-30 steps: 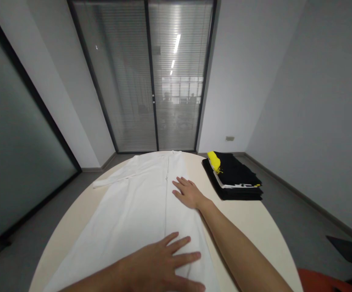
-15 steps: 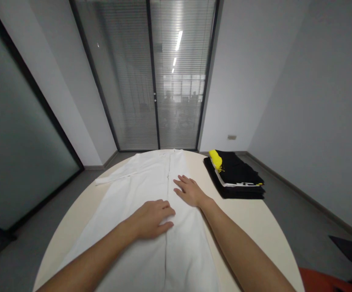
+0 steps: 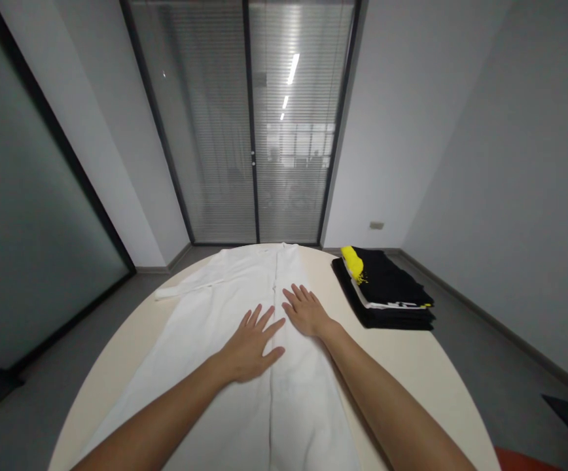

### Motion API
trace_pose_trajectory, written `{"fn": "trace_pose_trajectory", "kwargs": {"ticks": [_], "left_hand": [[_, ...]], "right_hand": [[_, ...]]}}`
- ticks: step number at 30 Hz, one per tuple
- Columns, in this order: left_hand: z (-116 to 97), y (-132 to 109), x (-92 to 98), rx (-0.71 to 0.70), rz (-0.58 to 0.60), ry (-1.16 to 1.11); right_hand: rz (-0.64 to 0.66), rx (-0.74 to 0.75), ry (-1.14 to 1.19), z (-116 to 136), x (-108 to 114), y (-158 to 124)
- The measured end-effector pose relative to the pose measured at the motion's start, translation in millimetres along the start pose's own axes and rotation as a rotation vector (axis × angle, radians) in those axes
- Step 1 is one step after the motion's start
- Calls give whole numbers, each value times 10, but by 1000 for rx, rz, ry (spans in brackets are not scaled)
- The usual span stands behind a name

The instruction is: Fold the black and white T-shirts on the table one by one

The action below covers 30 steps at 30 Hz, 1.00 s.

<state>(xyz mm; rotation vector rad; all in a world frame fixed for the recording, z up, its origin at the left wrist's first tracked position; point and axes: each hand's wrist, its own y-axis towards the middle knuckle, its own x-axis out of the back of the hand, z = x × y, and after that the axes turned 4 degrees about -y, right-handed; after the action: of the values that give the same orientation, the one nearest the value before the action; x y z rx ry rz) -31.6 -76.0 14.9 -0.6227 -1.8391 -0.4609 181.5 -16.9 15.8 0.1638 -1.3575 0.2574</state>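
A white garment (image 3: 205,386) with a short sleeve lies spread over the round table, its sleeve reaching out to the far left. A lengthwise edge or fold line runs down it, right of its middle. My left hand (image 3: 248,347) is flat on the cloth just left of that line, fingers spread, thumb touching near the line. My right hand (image 3: 307,313) rests palm down on the narrower strip to the right of the line, farther from me, fingers stretched out. Neither hand grips anything.
To the right on the cream table (image 3: 411,366) sits a stack of folded black clothes (image 3: 387,281), with a yellow print on top and a white layer between. Behind stands a glass partition with blinds (image 3: 294,196). Part of a red object (image 3: 524,460) shows at lower right.
My left hand has moved slightly up and its fingers have spread from a loosely curled pose. My right hand stays in nearly the same place, fingers a little straighter. The view has shifted slightly.
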Motion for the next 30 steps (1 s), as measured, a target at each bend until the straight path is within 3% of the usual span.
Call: {"fn": "trace_pose_trajectory", "kwargs": {"ticks": [8, 15, 18, 22, 24, 27, 30], "left_hand": [[194, 328, -7, -12, -39, -4], [289, 541, 13, 10, -68, -1], [314, 531, -16, -5, -131, -20], [355, 503, -54, -51, -252, -78], [377, 500, -65, -95, -308, -118], [397, 504, -68, -155, -372, -179], [385, 504, -49, -167, -388, -218]], "right_hand": [[23, -17, -15, -160, 20, 349], [-207, 69, -128, -116, 110, 434], [-243, 72, -214, 12, 176, 295], [-183, 82, -242, 155, 268, -66], [-115, 214, -162, 205, 325, -304], [61, 525, 68, 278, 393, -667], [261, 686, 240, 356, 389, -954]]}}
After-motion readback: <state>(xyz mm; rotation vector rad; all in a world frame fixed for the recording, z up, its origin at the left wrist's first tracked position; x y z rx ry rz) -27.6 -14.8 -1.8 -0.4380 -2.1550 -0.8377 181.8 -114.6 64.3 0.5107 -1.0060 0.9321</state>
